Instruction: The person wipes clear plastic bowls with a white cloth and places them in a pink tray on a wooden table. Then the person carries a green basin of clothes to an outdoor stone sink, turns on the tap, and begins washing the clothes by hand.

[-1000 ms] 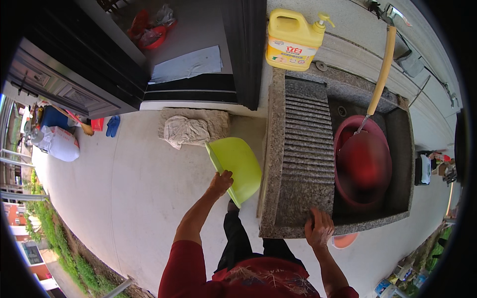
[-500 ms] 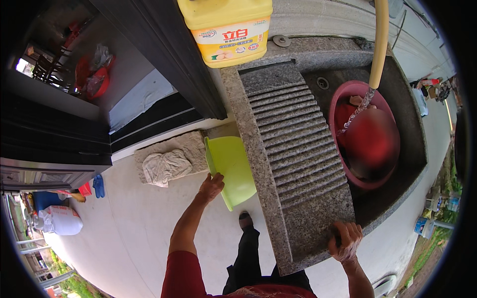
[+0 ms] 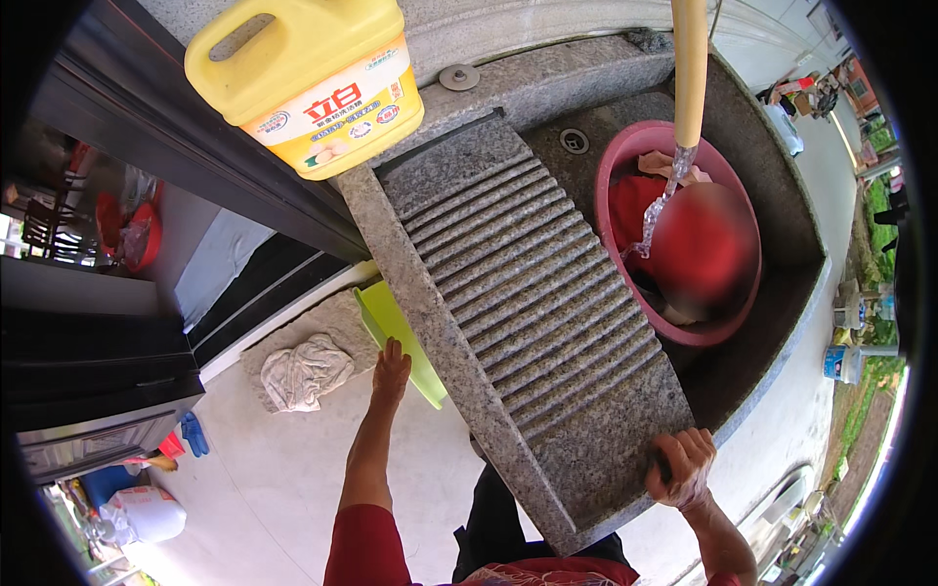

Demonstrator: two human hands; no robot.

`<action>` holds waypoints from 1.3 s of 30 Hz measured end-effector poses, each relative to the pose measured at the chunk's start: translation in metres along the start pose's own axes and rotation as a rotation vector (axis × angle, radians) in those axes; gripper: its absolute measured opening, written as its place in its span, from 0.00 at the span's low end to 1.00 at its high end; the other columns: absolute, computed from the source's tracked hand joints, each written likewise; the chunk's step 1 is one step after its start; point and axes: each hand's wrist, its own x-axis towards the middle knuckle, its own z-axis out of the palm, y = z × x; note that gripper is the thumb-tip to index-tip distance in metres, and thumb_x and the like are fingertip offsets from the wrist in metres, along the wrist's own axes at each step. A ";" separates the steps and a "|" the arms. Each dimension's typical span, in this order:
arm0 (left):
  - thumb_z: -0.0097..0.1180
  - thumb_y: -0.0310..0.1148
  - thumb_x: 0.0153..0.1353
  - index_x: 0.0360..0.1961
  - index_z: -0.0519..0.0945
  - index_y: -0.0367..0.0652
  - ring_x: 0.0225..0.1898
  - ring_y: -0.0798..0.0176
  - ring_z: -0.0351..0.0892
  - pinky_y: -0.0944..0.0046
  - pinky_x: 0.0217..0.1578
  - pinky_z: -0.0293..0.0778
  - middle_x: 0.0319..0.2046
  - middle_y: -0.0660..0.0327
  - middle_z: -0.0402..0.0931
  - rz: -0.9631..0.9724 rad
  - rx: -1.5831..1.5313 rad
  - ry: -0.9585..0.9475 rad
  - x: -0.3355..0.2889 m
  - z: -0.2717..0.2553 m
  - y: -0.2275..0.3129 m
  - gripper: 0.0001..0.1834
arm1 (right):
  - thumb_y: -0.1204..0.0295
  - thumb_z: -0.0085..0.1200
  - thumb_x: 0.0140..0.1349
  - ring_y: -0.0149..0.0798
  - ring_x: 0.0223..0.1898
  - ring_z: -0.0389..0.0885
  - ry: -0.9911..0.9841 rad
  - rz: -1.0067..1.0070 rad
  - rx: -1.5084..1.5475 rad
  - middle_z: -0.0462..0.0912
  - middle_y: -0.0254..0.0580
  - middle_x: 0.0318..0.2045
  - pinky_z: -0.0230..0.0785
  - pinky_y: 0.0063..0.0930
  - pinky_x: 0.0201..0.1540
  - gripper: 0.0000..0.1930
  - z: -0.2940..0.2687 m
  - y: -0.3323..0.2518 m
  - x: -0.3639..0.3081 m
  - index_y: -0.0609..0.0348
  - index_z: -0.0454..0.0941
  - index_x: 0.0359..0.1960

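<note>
At the light green plastic basin (image 3: 403, 342), my left hand (image 3: 393, 371) has its fingers stretched out against the rim. Much of that basin is hidden beneath the stone sink's ribbed washboard (image 3: 537, 303). My right hand (image 3: 686, 471) is curled over the near edge of the stone sink (image 3: 625, 493); a dark patch under its thumb is unclear. Inside the sink's trough stands a pink basin (image 3: 608, 186) with red cloth (image 3: 635, 203) and a pale piece in it. Water runs into it from a yellowish hose (image 3: 690, 78); part of its contents is blurred.
A yellow jug (image 3: 322, 93) of cleaning liquid stands at the sink's far left corner, beside a round metal drain cover (image 3: 459, 77). A crumpled pale cloth (image 3: 306, 373) lies on a stone step (image 3: 256, 363) near the dark doorway. Blue gloves (image 3: 193, 433) and a white sack (image 3: 147, 513) are at left.
The green basin has gone further under the sink, with my left hand following and its fingers straightening. My view has shifted and turned. My right hand stays at the sink's edge.
</note>
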 end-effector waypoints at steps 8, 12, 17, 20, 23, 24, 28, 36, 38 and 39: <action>0.51 0.17 0.47 0.51 0.68 0.40 0.62 0.39 0.52 0.51 0.56 0.64 0.57 0.44 0.54 -0.287 -0.272 0.071 0.006 -0.048 0.001 0.26 | 0.69 0.50 0.33 0.43 0.18 0.65 -0.004 -0.003 0.012 0.67 0.39 0.17 0.55 0.36 0.25 0.15 0.004 0.001 0.017 0.58 0.73 0.28; 0.56 0.19 0.44 0.52 0.67 0.40 0.60 0.39 0.53 0.49 0.57 0.62 0.57 0.44 0.52 -0.488 -0.347 0.037 -0.018 -0.052 0.010 0.29 | 0.71 0.50 0.31 0.43 0.19 0.66 0.015 -0.009 0.015 0.68 0.39 0.17 0.55 0.36 0.25 0.17 0.013 0.009 0.027 0.58 0.73 0.29; 0.60 0.24 0.45 0.50 0.68 0.42 0.58 0.41 0.54 0.50 0.53 0.65 0.56 0.45 0.51 -0.683 -0.513 -0.131 -0.068 -0.070 0.048 0.28 | 0.72 0.50 0.33 0.44 0.20 0.67 0.029 -0.005 0.038 0.69 0.40 0.19 0.55 0.36 0.26 0.15 0.036 0.020 0.039 0.58 0.72 0.29; 0.61 0.27 0.45 0.50 0.68 0.44 0.57 0.43 0.56 0.50 0.51 0.66 0.56 0.46 0.51 -0.844 -0.586 -0.250 -0.109 -0.060 0.063 0.28 | 0.73 0.52 0.34 0.43 0.22 0.70 0.048 -0.010 0.035 0.71 0.38 0.19 0.58 0.35 0.26 0.14 0.048 0.022 0.051 0.57 0.73 0.29; 0.61 0.30 0.45 0.49 0.69 0.47 0.56 0.45 0.56 0.50 0.50 0.66 0.55 0.49 0.52 -1.034 -0.659 -0.387 -0.137 -0.059 0.071 0.27 | 0.73 0.52 0.34 0.43 0.22 0.71 0.095 -0.027 0.041 0.72 0.38 0.20 0.59 0.35 0.27 0.14 0.064 0.030 0.061 0.56 0.73 0.29; 0.60 0.31 0.45 0.48 0.70 0.49 0.56 0.45 0.56 0.50 0.49 0.67 0.55 0.50 0.52 -1.101 -0.685 -0.438 -0.145 -0.058 0.073 0.26 | 0.74 0.52 0.36 0.43 0.24 0.72 0.107 -0.032 0.049 0.73 0.38 0.20 0.60 0.36 0.28 0.13 0.070 0.032 0.063 0.56 0.73 0.29; 0.60 0.35 0.45 0.45 0.72 0.49 0.52 0.50 0.64 0.53 0.48 0.67 0.49 0.53 0.63 -1.193 -0.756 -0.454 -0.156 -0.038 0.079 0.23 | 0.74 0.51 0.39 0.44 0.25 0.73 0.165 -0.063 0.054 0.74 0.39 0.22 0.61 0.37 0.29 0.12 0.097 0.042 0.076 0.56 0.74 0.30; 0.60 0.36 0.47 0.41 0.75 0.45 0.36 0.56 0.76 0.58 0.41 0.72 0.38 0.53 0.74 -1.217 -1.001 0.061 -0.106 -0.049 0.137 0.18 | 0.71 0.52 0.43 0.46 0.25 0.73 0.169 -0.173 0.027 0.71 0.40 0.20 0.61 0.41 0.28 0.08 0.132 0.044 0.104 0.56 0.69 0.26; 0.61 0.35 0.47 0.40 0.77 0.44 0.34 0.56 0.78 0.59 0.40 0.73 0.37 0.53 0.75 -1.196 -1.002 0.106 -0.092 -0.050 0.161 0.18 | 0.71 0.52 0.44 0.45 0.25 0.73 0.184 -0.207 0.015 0.71 0.40 0.20 0.61 0.41 0.28 0.07 0.142 0.044 0.111 0.56 0.68 0.25; 0.62 0.35 0.46 0.39 0.77 0.44 0.35 0.57 0.78 0.59 0.40 0.73 0.37 0.53 0.76 -1.191 -1.042 0.122 -0.089 -0.048 0.173 0.17 | 0.71 0.52 0.44 0.45 0.25 0.73 0.195 -0.223 0.008 0.71 0.40 0.20 0.61 0.41 0.28 0.07 0.145 0.043 0.115 0.56 0.68 0.24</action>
